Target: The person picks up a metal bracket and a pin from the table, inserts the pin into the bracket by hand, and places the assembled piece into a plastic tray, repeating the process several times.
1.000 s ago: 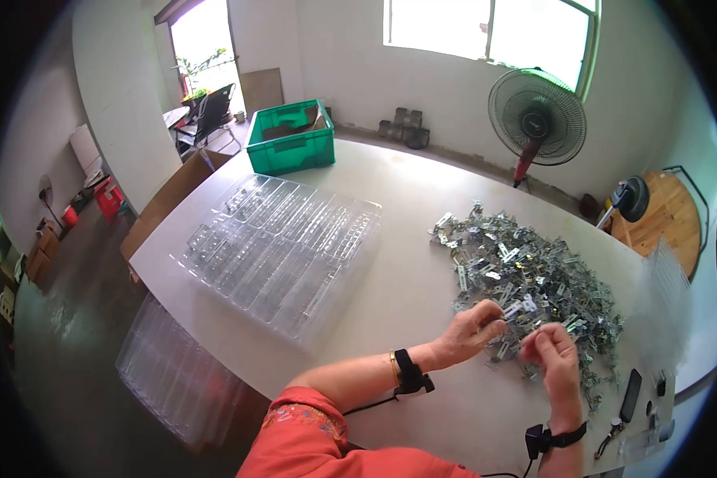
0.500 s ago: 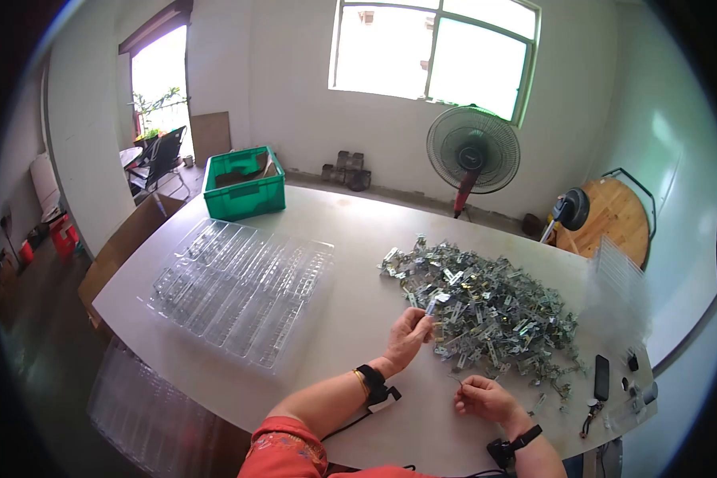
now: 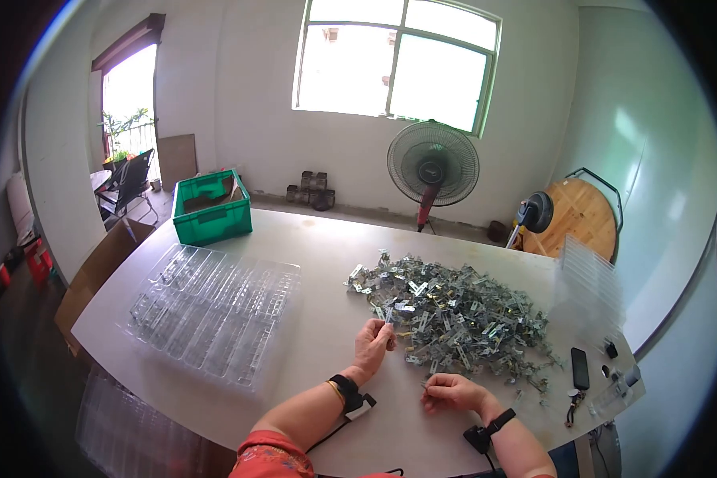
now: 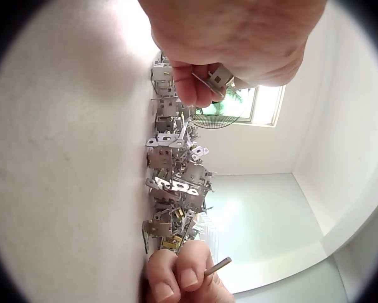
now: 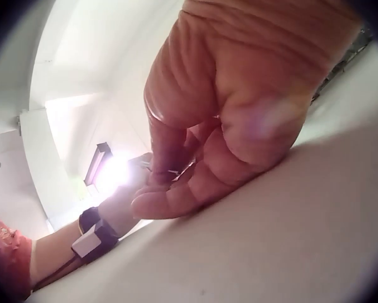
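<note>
My left hand (image 3: 372, 346) is raised at the left front edge of a heap of small metal brackets (image 3: 470, 319). Its fingers hold a small grey metal bracket (image 4: 221, 76) with a square hole, partly hidden by the hand in the left wrist view. To the right and nearer me, my right hand (image 3: 456, 393) is low over the table in front of the heap. Its thumb and fingers pinch a thin metal pin (image 4: 218, 266), whose end juts out past the fingertips.
Clear plastic trays (image 3: 215, 311) with rows of metal parts lie on the table (image 3: 327, 239) at the left. Behind them stands a green crate (image 3: 213, 221). A phone (image 3: 579, 368), small items and a clear compartment tray (image 3: 589, 283) are at the right edge.
The hands were close together at the heap's front; they have since drawn apart. The right hand came back toward me with the pin, and the left stays raised with its bracket. The head view has tilted up.
</note>
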`<move>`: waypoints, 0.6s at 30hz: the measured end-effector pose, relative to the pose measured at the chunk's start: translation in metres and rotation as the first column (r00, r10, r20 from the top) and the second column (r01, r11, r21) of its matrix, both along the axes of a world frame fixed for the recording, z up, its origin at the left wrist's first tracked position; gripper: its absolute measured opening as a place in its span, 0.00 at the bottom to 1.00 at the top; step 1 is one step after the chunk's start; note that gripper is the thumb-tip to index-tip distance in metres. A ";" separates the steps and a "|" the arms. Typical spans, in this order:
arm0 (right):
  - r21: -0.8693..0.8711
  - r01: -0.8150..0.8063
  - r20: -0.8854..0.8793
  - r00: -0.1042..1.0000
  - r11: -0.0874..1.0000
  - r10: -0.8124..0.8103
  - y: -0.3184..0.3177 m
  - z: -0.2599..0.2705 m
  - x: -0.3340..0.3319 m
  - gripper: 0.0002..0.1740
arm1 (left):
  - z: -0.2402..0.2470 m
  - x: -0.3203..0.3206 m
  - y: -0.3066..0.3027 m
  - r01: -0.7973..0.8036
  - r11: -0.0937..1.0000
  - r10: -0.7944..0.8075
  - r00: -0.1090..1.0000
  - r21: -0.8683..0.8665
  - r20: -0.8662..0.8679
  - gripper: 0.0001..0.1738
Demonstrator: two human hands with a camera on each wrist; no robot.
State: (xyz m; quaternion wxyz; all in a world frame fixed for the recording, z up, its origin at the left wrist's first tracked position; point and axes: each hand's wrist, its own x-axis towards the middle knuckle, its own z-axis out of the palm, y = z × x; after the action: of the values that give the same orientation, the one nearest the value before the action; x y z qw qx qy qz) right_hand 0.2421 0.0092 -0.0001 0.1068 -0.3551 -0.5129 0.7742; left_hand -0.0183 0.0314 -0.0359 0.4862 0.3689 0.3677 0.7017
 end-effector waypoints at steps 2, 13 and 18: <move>-0.029 -0.019 -0.023 1.000 0.999 0.018 0.005 0.000 -0.001 0.09 | -0.001 -0.001 0.001 0.014 1.000 -0.014 1.000 0.011 -0.016 0.09; -0.179 -0.031 -0.246 0.969 0.983 -0.014 0.018 -0.016 0.012 0.09 | 0.001 -0.002 0.001 0.002 1.000 -0.003 0.999 -0.007 -0.037 0.09; -0.217 -0.005 -0.315 0.947 0.976 -0.065 0.019 -0.020 0.011 0.08 | 0.002 -0.001 0.001 0.019 1.000 -0.019 0.996 0.005 -0.087 0.10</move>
State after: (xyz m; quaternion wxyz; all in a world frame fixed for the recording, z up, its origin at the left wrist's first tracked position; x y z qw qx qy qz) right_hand 0.2532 0.0279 -0.0200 0.1614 -0.2422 -0.3963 0.8708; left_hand -0.0188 0.0323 -0.0334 0.4753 0.4038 0.3830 0.6814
